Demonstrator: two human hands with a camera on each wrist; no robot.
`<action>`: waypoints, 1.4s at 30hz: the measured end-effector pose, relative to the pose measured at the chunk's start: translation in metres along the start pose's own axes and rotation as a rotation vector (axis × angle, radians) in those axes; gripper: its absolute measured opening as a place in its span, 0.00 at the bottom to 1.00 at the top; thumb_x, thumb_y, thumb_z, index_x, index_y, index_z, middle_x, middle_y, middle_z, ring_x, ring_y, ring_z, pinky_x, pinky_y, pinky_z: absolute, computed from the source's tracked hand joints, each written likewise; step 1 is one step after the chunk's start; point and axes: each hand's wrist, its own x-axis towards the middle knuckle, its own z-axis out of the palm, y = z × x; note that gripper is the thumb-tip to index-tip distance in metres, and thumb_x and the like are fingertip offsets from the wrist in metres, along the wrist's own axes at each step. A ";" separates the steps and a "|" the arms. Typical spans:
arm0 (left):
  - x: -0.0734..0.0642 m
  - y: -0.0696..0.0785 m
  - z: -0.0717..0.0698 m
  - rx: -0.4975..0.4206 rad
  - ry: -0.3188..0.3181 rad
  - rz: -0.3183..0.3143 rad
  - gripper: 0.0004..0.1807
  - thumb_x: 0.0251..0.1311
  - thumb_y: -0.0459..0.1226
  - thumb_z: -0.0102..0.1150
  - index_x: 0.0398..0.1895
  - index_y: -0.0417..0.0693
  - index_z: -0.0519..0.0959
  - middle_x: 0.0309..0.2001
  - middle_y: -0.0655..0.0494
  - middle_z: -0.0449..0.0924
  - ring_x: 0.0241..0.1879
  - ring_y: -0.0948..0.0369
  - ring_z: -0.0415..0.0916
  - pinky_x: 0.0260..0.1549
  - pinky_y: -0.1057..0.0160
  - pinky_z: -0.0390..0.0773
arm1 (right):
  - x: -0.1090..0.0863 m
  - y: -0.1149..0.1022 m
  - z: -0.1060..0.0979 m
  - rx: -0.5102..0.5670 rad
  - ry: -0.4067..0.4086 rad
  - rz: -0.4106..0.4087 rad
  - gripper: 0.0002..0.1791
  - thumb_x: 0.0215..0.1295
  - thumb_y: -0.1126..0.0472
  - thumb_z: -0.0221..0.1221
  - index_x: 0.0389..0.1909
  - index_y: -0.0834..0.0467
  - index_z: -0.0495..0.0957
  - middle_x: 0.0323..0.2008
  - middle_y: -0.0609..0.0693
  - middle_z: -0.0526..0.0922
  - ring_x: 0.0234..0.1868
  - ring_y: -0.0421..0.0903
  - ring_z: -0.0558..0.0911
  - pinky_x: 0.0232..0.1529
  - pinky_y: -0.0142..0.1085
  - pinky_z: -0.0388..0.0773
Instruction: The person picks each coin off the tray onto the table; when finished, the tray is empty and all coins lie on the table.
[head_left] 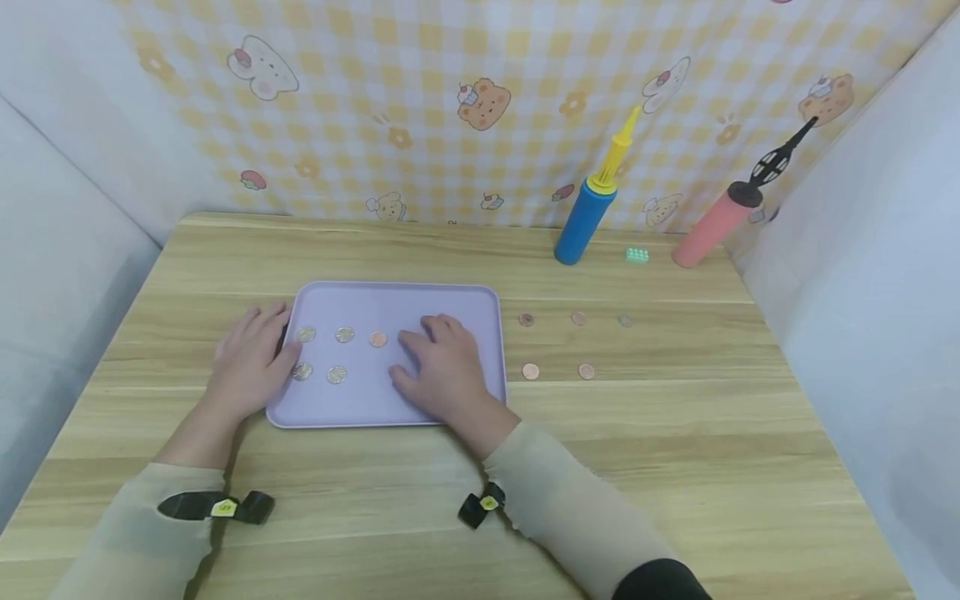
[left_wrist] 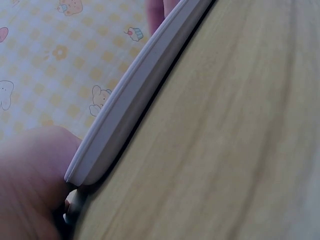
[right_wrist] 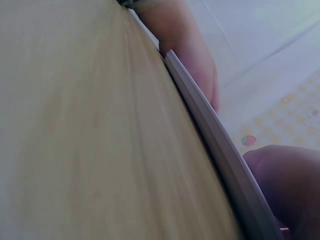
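I had the left hand [head_left: 251, 362] resting at the 9 o'clock edge of the lilac tray [head_left: 457, 300], fingers loosely spread and flat, tips over the rim beside the 2 leftmost coins; it pinched nothing that I could see. My right hand [head_left: 442, 371] lay palm-down inside the tray toward 3 o'clock, fingers relaxed and slightly apart, its index tip just beside the copper coin [head_left: 378, 339] at the end of the top row. In the tray sat 5 coins: 3 in the top row, 2 silver ones [head_left: 337, 374] below. At 3 o'clock of the tray, 5 more coins [head_left: 531, 371] lay loose on the wooden table [head_left: 675, 433]. My judgement was that placing went best with the left hand steadying the tray while the right set each coin flat and in line, evenly spaced, without nudging its neighbours. Both wrist views showed only the tray's rim against wood. I could read no writing: the small yellow tags on the wrist straps [head_left: 223, 507] were too small, and the blue pump [head_left: 585, 218] and pink pump [head_left: 712, 227] at 1 o'clock bore no visible labels.
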 end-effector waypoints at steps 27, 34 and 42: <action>-0.001 0.001 0.001 -0.006 0.001 -0.004 0.33 0.80 0.43 0.44 0.79 0.31 0.62 0.82 0.30 0.54 0.81 0.28 0.41 0.69 0.19 0.39 | 0.016 -0.030 0.010 0.211 -0.012 0.177 0.09 0.70 0.41 0.69 0.46 0.35 0.91 0.75 0.49 0.71 0.75 0.54 0.64 0.74 0.54 0.57; 0.000 0.001 0.000 -0.005 0.001 -0.002 0.33 0.80 0.43 0.44 0.80 0.31 0.62 0.81 0.30 0.54 0.81 0.28 0.41 0.69 0.19 0.39 | 0.017 -0.029 0.007 0.262 0.000 0.157 0.05 0.68 0.45 0.71 0.42 0.36 0.89 0.74 0.47 0.72 0.74 0.54 0.63 0.72 0.55 0.57; 0.000 0.001 0.000 -0.006 0.000 0.000 0.33 0.80 0.44 0.45 0.79 0.31 0.62 0.82 0.30 0.54 0.81 0.28 0.41 0.69 0.19 0.39 | 0.013 -0.026 0.011 0.230 0.134 -0.098 0.07 0.66 0.53 0.74 0.41 0.36 0.92 0.47 0.32 0.90 0.56 0.41 0.79 0.66 0.50 0.64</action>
